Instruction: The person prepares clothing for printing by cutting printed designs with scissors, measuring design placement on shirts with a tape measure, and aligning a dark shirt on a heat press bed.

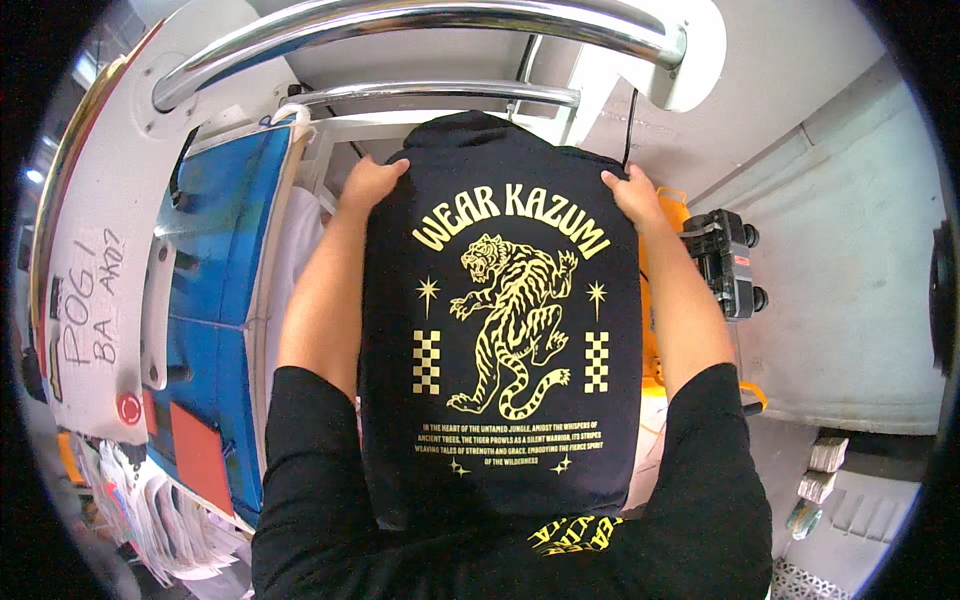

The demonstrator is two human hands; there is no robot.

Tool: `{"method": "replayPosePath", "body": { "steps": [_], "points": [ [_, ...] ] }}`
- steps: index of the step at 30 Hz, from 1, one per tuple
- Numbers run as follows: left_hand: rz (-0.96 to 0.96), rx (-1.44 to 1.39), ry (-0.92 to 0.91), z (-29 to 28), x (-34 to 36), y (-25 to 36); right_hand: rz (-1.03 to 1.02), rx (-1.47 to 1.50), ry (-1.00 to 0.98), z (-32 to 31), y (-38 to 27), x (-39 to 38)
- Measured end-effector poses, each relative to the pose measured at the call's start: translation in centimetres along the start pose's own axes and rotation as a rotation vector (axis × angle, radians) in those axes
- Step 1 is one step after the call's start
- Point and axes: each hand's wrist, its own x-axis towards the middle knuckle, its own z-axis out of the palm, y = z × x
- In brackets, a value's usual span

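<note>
A black hoodie (500,480) spreads out in front of me, its back facing up with a pale yellow tiger print, lettering, stars and checkered strips. My left hand (375,182) grips its upper left corner near the shoulder, and my right hand (632,195) grips the upper right corner, fingers closed on the fabric. The hood lies at the far end, below chrome rails (420,25). What supports the hoodie underneath is mostly hidden.
A white machine panel (105,280) with a red button stands at left, beside a blue board (205,240) and loose papers (175,515). An orange-and-black machine (720,260) sits right of the hoodie, near a pale wall (840,230). Small paper stacks (822,455) lie lower right.
</note>
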Motion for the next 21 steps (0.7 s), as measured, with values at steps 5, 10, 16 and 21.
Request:
{"method": "replayPosePath", "body": {
  "steps": [5,10,16,21],
  "points": [
    [-0.065,0.071,-0.105,-0.3,1.6,2.0,0.198,0.4,-0.277,-1.8,2.0,2.7],
    [0.069,0.368,-0.026,-0.4,1.0,3.8,0.038,0.055,-0.06,-1.2,3.3,4.2],
    [0.199,0.298,0.099,-0.4,-1.9,4.3,0.008,-0.201,0.11,-0.7,2.0,3.3],
    [0.254,0.214,0.259,0.7,-1.8,4.2,0.064,-0.184,0.22,-0.6,1.5,3.0]
  ]
}}
